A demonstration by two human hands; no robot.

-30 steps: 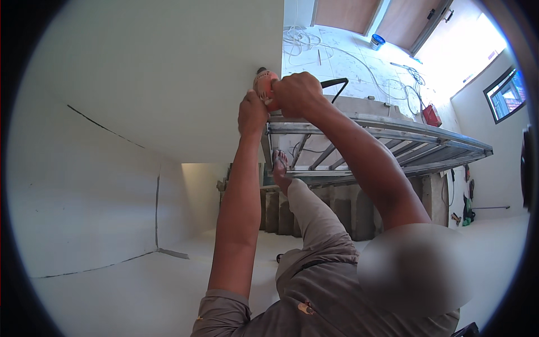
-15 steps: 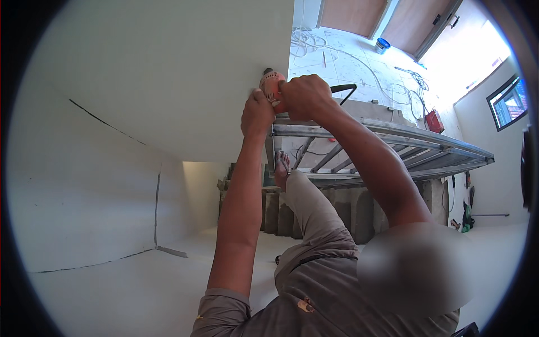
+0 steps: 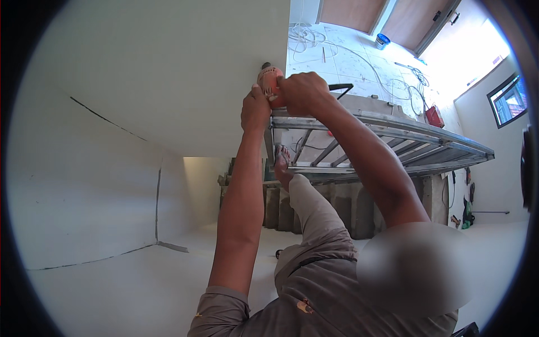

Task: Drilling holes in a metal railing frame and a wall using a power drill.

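An orange-red corded power drill (image 3: 270, 82) is held up at the far end of my reach, its dark nose close to the edge of the white wall (image 3: 168, 62). I cannot tell whether its tip touches the wall. My left hand (image 3: 255, 110) is closed around the drill's near left side. From the right, my right hand (image 3: 305, 92) wraps its rear part, and a black cord (image 3: 343, 89) bends out behind that hand. The drill's underside and grip are hidden by my fingers.
Below my arms runs a metal railing (image 3: 393, 126), with my sandalled foot (image 3: 283, 158) by its left end. Concrete steps (image 3: 331, 210) lie beneath. Beyond are a tiled floor with loose cables (image 3: 418, 81), a blue bucket (image 3: 382, 41) and a red case (image 3: 434, 116).
Both hands and the drill have shifted very slightly up and left in view. The grip on the drill is unchanged.
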